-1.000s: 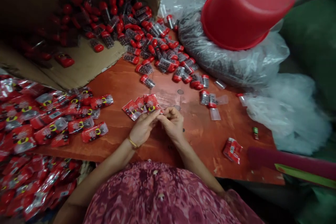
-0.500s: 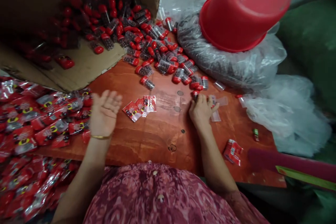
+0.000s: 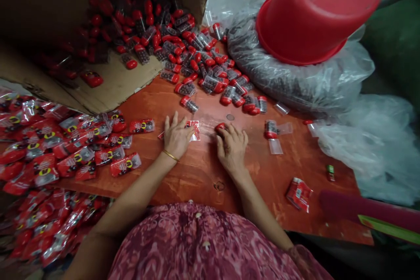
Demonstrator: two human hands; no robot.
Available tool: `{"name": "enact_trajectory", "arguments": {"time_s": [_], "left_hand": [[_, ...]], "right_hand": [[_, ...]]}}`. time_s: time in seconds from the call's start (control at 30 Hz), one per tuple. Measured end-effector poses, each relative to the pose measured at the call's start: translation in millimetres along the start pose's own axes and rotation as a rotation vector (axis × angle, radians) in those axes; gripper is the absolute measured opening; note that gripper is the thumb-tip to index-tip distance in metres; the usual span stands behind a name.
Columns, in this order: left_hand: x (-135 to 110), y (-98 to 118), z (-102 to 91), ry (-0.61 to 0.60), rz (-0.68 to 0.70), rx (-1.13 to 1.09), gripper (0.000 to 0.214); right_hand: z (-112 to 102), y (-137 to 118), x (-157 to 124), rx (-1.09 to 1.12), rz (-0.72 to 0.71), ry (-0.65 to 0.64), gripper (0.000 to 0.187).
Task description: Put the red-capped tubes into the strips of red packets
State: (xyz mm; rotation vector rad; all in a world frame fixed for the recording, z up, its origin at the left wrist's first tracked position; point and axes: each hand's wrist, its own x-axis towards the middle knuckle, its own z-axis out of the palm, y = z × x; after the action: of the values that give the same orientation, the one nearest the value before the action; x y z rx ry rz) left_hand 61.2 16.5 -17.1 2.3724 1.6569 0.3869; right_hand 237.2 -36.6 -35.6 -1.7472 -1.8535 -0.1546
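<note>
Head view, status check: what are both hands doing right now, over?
Left hand open, flat on sachets. Right hand covering red-capped tube, grip unclear. Loose tubes just beyond.

1. One view, from the person's head, looking forward and steeply down over the lap onto the red table (image 3: pixel 203 175).
2. Close: left hand (image 3: pixel 176 136) and right hand (image 3: pixel 232 146) sit mid-frame.
3. Top edge reaches the cardboard box (image 3: pixel 108 83) and red bucket (image 3: pixel 315 13).
</note>
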Motion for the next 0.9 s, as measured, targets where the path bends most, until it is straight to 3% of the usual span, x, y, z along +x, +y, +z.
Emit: {"name": "enact_trajectory", "arguments": {"time_s": [0.2,0.4,0.57,0.63,0.73,0.9], "left_hand": [[-5,7,2.1,0.040,-0.005,-0.011,0.029],[-8,6,5.1,0.016,-0.072,-0.027,0.028],[-9,7,7.8,0.085,-0.073,-0.073,0.026],[-10,8,5.5,0.138,-0.105,-0.116,0.025],[-12,14,-4.2,0.220,-0.125,-0.176,0.025],[-16,29,-21.2,0.258,-0.091,-0.301,0.025]], "right_hand": [[-2,-24,3,0.096,-0.130,0.056,0.016],[2,-23,-1,0.129,-0.137,0.041,0.014],[0,-23,-1,0.202,-0.108,0.044,0.014],[-2,-25,-1,0.317,-0.043,0.023,0.016],[-4,-34,1,0.603,0.165,-0.073,0.024],[0,-52,12,1.067,0.449,-0.223,0.026]]}}
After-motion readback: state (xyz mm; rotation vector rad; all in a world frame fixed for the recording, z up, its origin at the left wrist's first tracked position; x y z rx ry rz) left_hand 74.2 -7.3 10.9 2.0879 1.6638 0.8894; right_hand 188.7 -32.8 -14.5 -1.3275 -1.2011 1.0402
